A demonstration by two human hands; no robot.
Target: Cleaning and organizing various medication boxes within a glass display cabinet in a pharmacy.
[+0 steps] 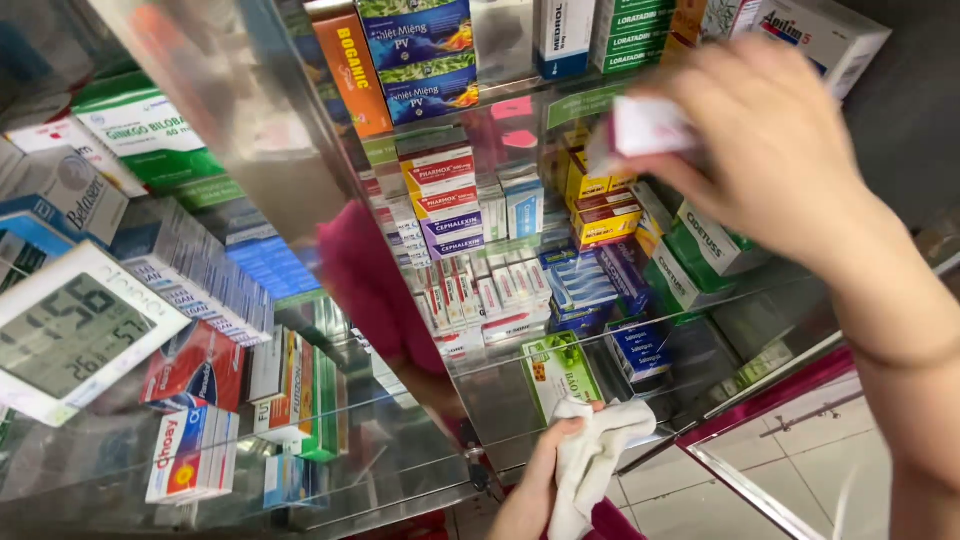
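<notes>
My right hand (775,150) is raised at the upper right of the head view, blurred, and grips a small white and pink box (645,127) in front of the shelves. My left hand (540,480) is low in the middle and clutches a crumpled white cloth (598,455) against the lower glass shelf (500,400). Behind the cloth lies a green and white box (560,370). Stacks of medicine boxes in yellow, red, blue and green fill the glass cabinet between my two hands.
A metal cabinet frame (240,130) runs diagonally down the middle. At the left, a white digital clock and thermometer (75,335) sticks to the glass over more boxed medicines. An open glass door edge (760,400) and a white tiled floor (800,470) lie at the lower right.
</notes>
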